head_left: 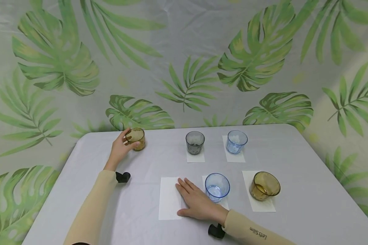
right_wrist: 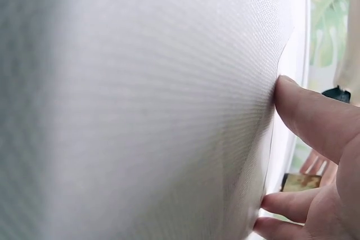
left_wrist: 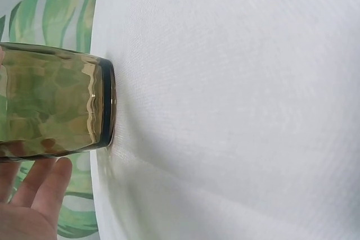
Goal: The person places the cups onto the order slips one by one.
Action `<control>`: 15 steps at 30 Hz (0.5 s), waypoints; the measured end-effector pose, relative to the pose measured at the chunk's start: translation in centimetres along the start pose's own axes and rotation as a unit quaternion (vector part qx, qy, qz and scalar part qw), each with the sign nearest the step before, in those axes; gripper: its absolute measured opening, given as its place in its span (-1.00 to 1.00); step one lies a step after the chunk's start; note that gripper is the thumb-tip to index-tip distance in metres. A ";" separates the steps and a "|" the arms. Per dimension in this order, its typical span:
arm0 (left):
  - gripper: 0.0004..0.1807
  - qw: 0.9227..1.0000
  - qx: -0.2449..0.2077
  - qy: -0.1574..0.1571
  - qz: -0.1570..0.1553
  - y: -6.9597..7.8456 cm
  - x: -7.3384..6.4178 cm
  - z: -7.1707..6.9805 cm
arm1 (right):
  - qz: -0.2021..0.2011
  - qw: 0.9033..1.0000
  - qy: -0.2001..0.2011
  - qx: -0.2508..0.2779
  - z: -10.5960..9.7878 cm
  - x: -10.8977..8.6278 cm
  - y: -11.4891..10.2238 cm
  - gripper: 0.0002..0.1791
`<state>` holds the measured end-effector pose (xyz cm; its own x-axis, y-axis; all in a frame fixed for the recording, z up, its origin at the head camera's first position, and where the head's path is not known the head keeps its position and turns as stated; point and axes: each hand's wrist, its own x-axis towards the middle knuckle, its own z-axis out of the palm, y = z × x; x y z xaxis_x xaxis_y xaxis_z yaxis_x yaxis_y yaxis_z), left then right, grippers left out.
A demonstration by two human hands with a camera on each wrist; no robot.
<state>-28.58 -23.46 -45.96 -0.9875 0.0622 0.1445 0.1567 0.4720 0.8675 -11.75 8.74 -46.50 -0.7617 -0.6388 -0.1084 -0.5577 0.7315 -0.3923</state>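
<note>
At the back left of the table, my left hand (head_left: 120, 149) holds an amber glass tumbler (head_left: 139, 139), thumb on the near side and fingers round the far side. In the left wrist view, the base of that amber glass (left_wrist: 56, 102) meets the white cloth, or stands very close over it. My right hand (head_left: 199, 203) lies with spread fingers on the right edge of a white paper sheet (head_left: 168, 200) near the table's front. In the right wrist view its thumb (right_wrist: 315, 116) presses at the paper's edge.
A blue glass (head_left: 217, 188) stands on paper just beyond my right wrist, with a second amber glass (head_left: 264, 186) on paper farther right. Behind them, a grey glass (head_left: 195, 143) and another blue glass (head_left: 236, 142) stand on their own papers. A leaf-patterned curtain (head_left: 187, 85) hangs behind the table.
</note>
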 end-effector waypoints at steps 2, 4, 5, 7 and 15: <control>-0.08 1.000 -0.002 0.003 -0.001 0.0 0.0 0.0 | 0.000 1.000 0.000 0.001 0.0 0.0 0.0 -0.06; -0.08 1.000 -0.006 0.004 0.000 0.1 -0.1 0.0 | 0.000 1.000 0.000 0.001 0.0 0.0 0.0 -0.06; -0.08 1.000 -0.007 0.004 0.002 0.1 -0.1 0.0 | 0.000 1.000 0.000 0.001 0.0 0.0 0.0 -0.06; -0.09 1.000 -0.013 0.004 0.001 0.2 -0.1 0.1 | 0.000 1.000 0.000 0.000 0.0 0.0 0.0 -0.06; -0.10 1.000 -0.025 -0.001 -0.005 0.6 -0.3 0.2 | -0.002 1.000 0.000 0.000 0.0 0.0 0.0 -0.06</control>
<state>-28.22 -23.06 -45.59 -0.9891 0.0590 0.1346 0.1469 0.4275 0.8920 -11.77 8.79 -46.48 -0.7591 -0.6422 -0.1068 -0.5611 0.7286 -0.3928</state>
